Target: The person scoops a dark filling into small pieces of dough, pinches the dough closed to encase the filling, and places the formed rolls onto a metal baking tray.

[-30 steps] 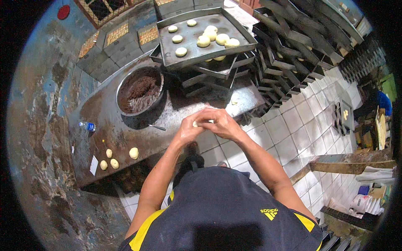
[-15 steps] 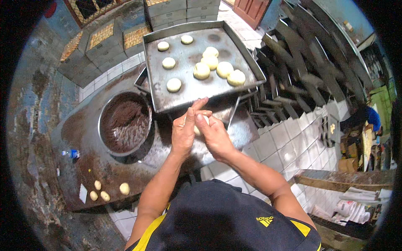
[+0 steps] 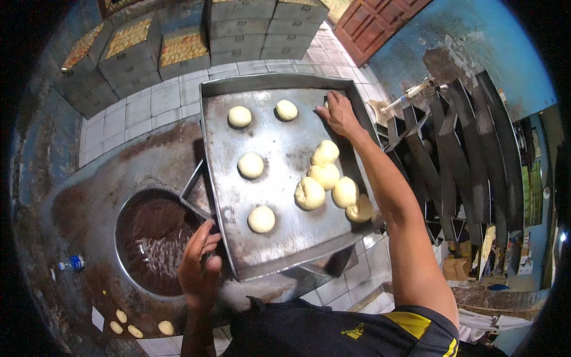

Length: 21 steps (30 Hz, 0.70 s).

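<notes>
My right hand is at the far right corner of the metal tray, its fingers closed on a pale dough ball, mostly hidden. On the tray sit spaced dough balls and a touching group at the right. My left hand is open, fingers loosely bent and apart, beside the tray's left edge and over the bowl of dark crumbly filling. Several small dough pieces lie on the worktop at lower left, near a plastic bottle.
Another tray is under the top one. Dark stacked trays stand at right. Metal boxes, some holding small pale items, line the back wall on the tiled floor. A wooden door is at top right.
My hands, earlier together around dough, have parted: the right reached forward to the tray's far corner, the left moved left. The view has shifted toward the tray.
</notes>
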{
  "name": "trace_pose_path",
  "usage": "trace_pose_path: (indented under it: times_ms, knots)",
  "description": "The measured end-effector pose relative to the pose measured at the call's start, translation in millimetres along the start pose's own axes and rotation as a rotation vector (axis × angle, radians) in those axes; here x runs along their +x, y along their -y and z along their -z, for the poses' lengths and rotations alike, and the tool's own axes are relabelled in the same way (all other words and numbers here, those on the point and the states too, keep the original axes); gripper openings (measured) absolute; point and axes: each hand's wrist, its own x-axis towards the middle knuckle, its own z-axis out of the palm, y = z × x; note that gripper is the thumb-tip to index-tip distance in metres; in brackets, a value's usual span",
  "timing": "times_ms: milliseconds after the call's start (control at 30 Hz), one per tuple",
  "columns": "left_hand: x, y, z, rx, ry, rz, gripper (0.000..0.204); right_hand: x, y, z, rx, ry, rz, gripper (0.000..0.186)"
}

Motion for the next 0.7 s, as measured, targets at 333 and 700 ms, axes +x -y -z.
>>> trace_pose_path:
  times_ms: [333, 700]
  knots:
    - [48, -24, -6, 0.322, 0.307, -0.376, 0.050, 15, -7, 42, 0.874, 0.289, -0.209, 0.072]
    - [112, 7, -218, 1.067, 0.640, -0.684, 0.058, -93, 52, 123, 0.387, 0.229, -0.241, 0.032]
